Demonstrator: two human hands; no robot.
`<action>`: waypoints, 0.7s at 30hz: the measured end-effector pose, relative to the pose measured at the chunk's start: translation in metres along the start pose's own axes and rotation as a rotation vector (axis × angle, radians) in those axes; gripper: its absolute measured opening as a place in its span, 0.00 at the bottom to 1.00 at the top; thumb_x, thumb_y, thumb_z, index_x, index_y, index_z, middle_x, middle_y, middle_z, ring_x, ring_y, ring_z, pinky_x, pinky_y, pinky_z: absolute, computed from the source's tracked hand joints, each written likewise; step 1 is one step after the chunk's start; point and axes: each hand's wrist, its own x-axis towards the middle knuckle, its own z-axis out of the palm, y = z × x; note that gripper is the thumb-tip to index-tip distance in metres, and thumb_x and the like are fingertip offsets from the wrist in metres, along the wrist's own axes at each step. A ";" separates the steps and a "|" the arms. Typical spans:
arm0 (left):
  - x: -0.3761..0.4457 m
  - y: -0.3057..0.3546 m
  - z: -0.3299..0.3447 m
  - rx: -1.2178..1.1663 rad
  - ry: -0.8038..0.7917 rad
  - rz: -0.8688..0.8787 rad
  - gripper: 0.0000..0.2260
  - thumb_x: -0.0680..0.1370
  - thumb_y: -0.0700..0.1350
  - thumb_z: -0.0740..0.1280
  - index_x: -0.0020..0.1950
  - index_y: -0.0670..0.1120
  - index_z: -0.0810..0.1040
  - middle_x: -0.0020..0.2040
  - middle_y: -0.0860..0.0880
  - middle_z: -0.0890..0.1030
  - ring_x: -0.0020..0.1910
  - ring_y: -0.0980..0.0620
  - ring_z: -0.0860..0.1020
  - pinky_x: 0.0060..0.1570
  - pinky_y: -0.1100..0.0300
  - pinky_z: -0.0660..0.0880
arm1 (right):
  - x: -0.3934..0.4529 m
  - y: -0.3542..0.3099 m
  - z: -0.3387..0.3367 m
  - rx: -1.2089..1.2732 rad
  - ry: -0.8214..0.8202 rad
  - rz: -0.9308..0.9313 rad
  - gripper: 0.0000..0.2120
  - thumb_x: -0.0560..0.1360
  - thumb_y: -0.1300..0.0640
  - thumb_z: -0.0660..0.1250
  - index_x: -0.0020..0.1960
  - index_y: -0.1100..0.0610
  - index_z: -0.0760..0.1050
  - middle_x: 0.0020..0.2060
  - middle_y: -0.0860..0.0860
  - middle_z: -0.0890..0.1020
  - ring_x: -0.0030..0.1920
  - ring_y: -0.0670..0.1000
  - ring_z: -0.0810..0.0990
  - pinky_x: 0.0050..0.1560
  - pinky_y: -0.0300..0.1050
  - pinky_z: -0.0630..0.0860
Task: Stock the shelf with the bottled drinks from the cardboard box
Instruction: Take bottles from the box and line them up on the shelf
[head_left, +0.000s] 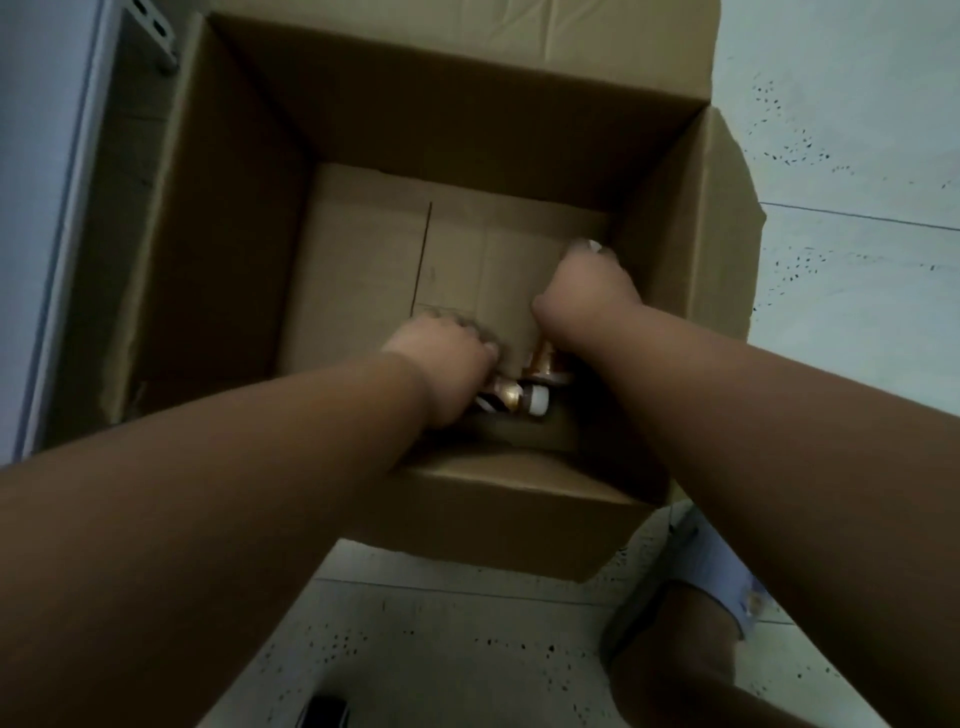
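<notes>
Pale speckled floor tiles (857, 130) underfoot; a grey-white shelf upright (62, 208) stands at the left edge, just beside the cardboard box (467, 119). Box sits on the floor, flaps open, viewed from straight above.

Box interior: mostly bare cardboard bottom showing. Only a small cluster of bottled drinks (524, 395) is visible, against the near wall, partly hidden by both wrists. One shows a white cap (539, 402), lying on its side; a brown-gold one is beside it. Exact count cannot be told.

Left hand (447, 348): down at the bottom of the box, fingers curled over the left part of the cluster; appears to grip a bottle, though the held part is hidden under the hand.

Right hand (592, 291): fingers closed in a fist-like curl near the right wall, apparently around the top of an upright brown-gold bottle below it; contact is blurred.

Progress, as a judgement: the box looks nearly emptied, so the stocking is probably close to finished. Left to do: lift these last bottles out and set them on the shelf. Shelf contents are out of view.
</notes>
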 end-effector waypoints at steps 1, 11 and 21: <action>-0.003 -0.006 0.003 -0.049 -0.017 -0.056 0.24 0.73 0.55 0.67 0.67 0.51 0.69 0.62 0.44 0.74 0.59 0.43 0.73 0.56 0.49 0.70 | 0.004 -0.001 0.005 -0.022 0.009 0.023 0.21 0.75 0.59 0.60 0.67 0.60 0.63 0.65 0.61 0.66 0.62 0.61 0.69 0.60 0.54 0.70; 0.019 0.009 0.023 -0.015 -0.074 0.035 0.25 0.73 0.53 0.68 0.70 0.54 0.67 0.66 0.44 0.70 0.64 0.42 0.67 0.62 0.47 0.66 | 0.038 -0.012 0.041 0.000 0.174 0.155 0.34 0.72 0.62 0.65 0.72 0.49 0.53 0.69 0.62 0.57 0.63 0.64 0.65 0.58 0.55 0.71; -0.050 -0.025 -0.025 -0.801 0.151 -0.312 0.14 0.69 0.43 0.75 0.53 0.49 0.78 0.51 0.48 0.81 0.52 0.46 0.78 0.49 0.57 0.72 | -0.015 -0.016 -0.020 0.042 0.070 -0.192 0.15 0.69 0.54 0.71 0.51 0.55 0.69 0.52 0.56 0.76 0.50 0.59 0.76 0.42 0.48 0.71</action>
